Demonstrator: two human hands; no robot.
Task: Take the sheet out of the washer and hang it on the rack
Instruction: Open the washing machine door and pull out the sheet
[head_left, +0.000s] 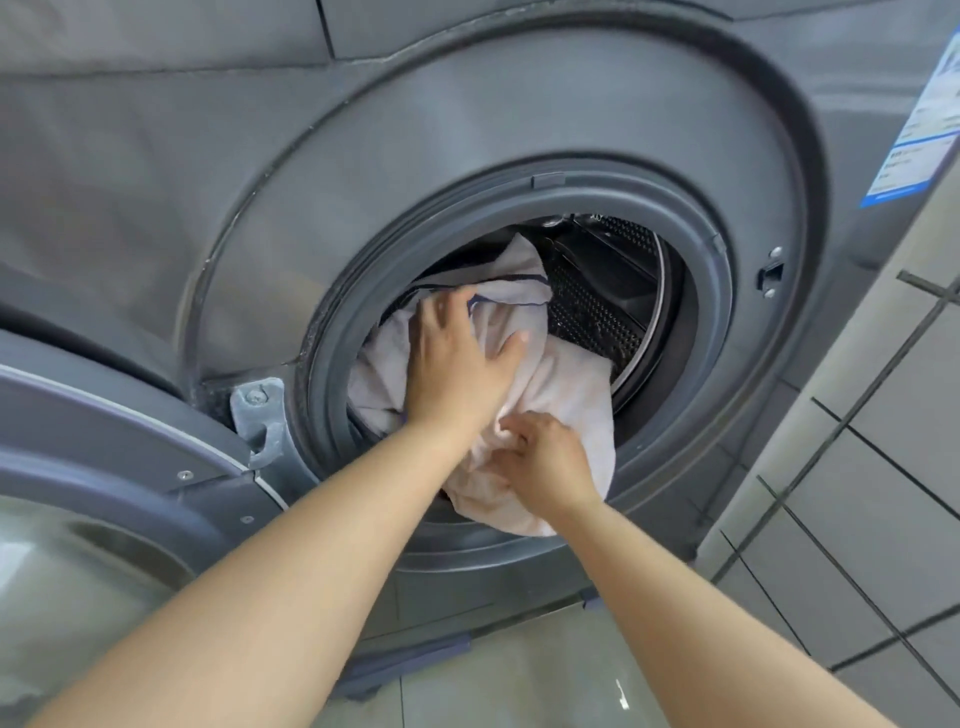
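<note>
Both my forearms ran up from the bottom of the frame into the porthole of the grey front-loading metal washer (519, 130). My left hand (457, 358) was laid palm-down on the pale, soft, crumpled cloth sheet (571, 384), fingers curled into the bunched top fold, thumb splayed out to the right across the cloth, wrist about level with the opening's lower edge. My right hand (545, 462) sat lower and nearer me, knuckles up, fingers curled tight and pinching a wad of the same sheet at the lower lip of the opening. Sheet was still mostly inside the perforated steel drum (597, 317), piled on its left half, with one lobe spilling out over the thick grey rubber door gasket (696, 291) and hanging just below my right hand. A thin dark hem line ran along one fold near my left fingertips. Drum wall: shiny, dotted with small holes, one raised paddle visible. Round glass-and-grey-plastic washer door (104, 467) was swung open at lower left, hinge bracket just beside the gasket. Blue-and-white paper label (924, 119) on the washer's upper right corner, text unreadable. Grey tiled wall (883, 441) with dark grout on the right.
</note>
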